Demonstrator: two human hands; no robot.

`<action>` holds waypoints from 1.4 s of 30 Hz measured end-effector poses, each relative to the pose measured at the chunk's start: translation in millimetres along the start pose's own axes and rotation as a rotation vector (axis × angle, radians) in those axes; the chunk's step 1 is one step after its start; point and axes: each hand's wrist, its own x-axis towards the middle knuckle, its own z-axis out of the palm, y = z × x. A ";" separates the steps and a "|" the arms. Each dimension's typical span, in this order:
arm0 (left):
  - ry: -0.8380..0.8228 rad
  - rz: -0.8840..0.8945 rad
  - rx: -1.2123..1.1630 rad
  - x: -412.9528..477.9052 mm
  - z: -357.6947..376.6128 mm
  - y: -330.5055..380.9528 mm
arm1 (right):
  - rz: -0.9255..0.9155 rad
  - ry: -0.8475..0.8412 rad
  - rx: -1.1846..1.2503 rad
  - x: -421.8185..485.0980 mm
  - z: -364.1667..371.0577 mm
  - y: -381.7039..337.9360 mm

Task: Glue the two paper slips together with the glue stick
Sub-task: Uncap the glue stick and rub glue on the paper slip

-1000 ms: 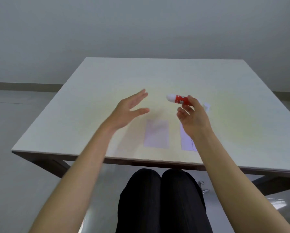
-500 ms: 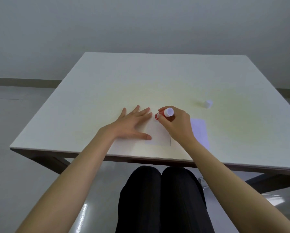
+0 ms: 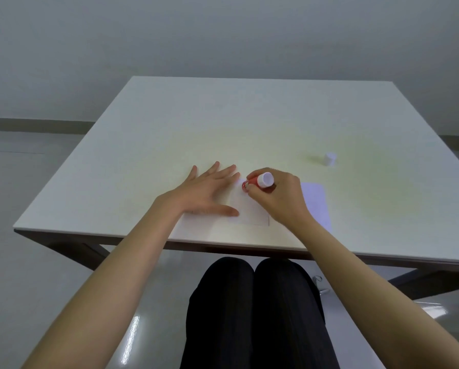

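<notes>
Gripping a red glue stick (image 3: 257,182), label unreadable, right hand (image 3: 279,198) touches slip (image 3: 252,211).

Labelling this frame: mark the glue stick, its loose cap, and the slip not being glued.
glue stick (image 3: 260,181), head view, on its red barrel near the white end.
cap (image 3: 330,159), head view, on its side wall.
right slip (image 3: 316,201), head view, on its bare middle.

Both forearms (image 3: 132,262) are bare to the frame edge, with no sleeves showing. The legs wear black trousers (image 3: 252,312) of plain fabric. Fingernails are short and unpainted.
</notes>
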 end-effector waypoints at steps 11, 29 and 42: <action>-0.045 -0.012 0.037 -1.9 1.5 -1.3 | 0.032 -0.012 0.055 -7.9 -13.7 7.6; -0.056 -0.019 0.026 0.5 2.9 -2.5 | 0.021 -0.128 0.145 -21.3 -36.4 17.0; -0.054 -0.014 0.006 0.7 6.1 -4.1 | 0.033 -0.096 0.183 -22.5 -53.1 21.1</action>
